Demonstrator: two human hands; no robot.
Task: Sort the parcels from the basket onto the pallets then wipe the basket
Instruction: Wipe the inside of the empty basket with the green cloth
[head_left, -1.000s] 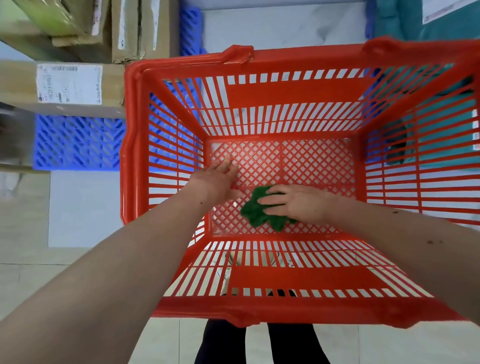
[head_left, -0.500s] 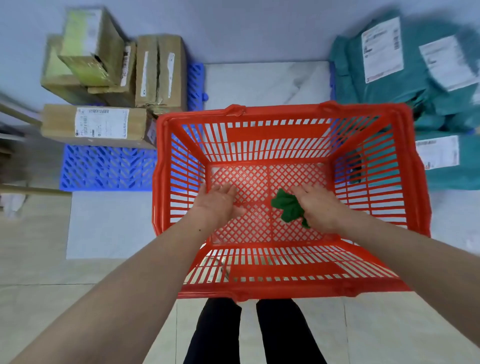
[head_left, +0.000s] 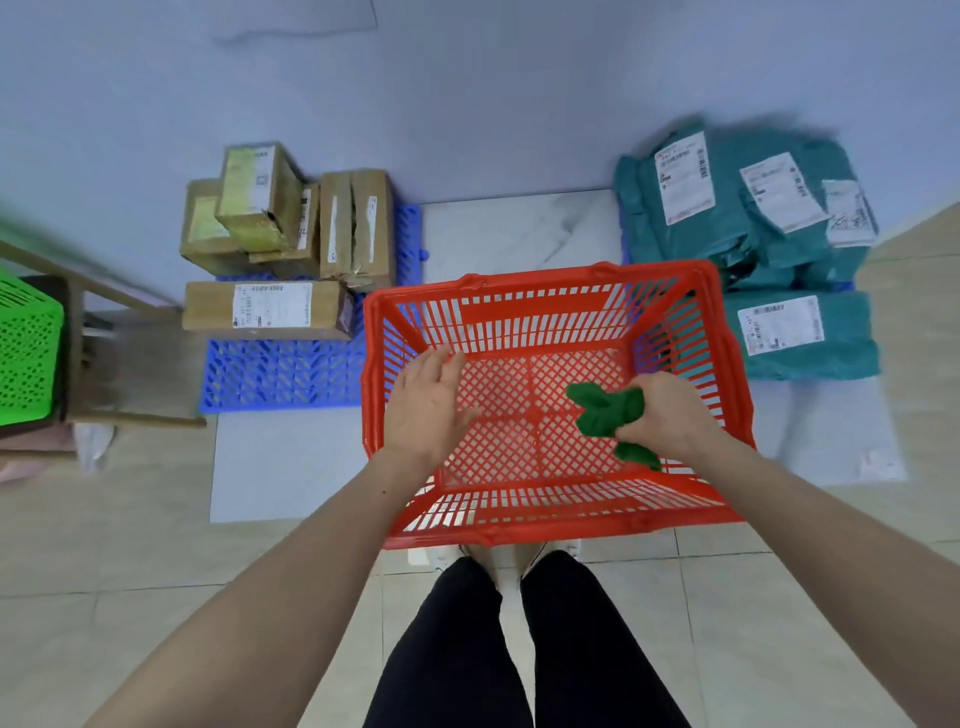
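both hands lifted off red lattice basket (head_left: 545, 291) floor, right hand (head_left: 662, 415) clutching green cloth (head_left: 605, 410), left hand (head_left: 428, 405) spread

My left hand (head_left: 428, 402): palm down, fingers straight and spread, holding nothing; my right hand (head_left: 662, 413): fingers curled, gripping a green cloth (head_left: 605, 410); both my forearms: bare, stretched forward and converging; my legs: in black trousers, standing below

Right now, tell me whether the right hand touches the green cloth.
Touching. The head view shows the right hand with fingers curled round the bunched green cloth, over the red basket.
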